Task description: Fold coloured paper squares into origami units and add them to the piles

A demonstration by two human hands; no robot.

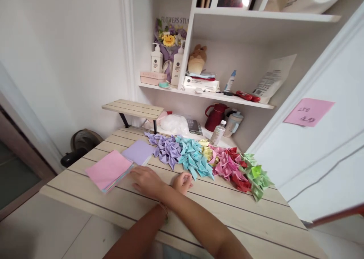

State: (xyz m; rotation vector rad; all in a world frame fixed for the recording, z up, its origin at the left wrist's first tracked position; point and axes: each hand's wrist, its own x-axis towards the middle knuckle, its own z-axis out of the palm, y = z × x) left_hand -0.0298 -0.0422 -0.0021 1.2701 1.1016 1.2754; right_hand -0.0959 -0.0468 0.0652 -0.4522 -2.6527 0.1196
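Observation:
My forearms cross over the wooden table (216, 213), the right one above the left. My right hand (146, 181) reaches to the left with its fingers stretched out, at the near right corner of a stack of square paper with a pink sheet (109, 170) on top. Whether the fingertips touch the sheets I cannot tell. A purple paper stack (138, 152) lies just behind. My left hand (182, 183) rests on the table with curled fingers and nothing visible in them. Close by it lie folded teal paper pieces (196, 162), with purple folded pieces (167, 149) to their left.
Yellow (207, 153), pink (226, 162) and green folded pieces (257, 175) continue rightward, red ones among them. A clear bottle (218, 133), red jug (215, 116) and plastic bag (173, 125) stand behind. A small raised shelf (132, 108) is at the back left.

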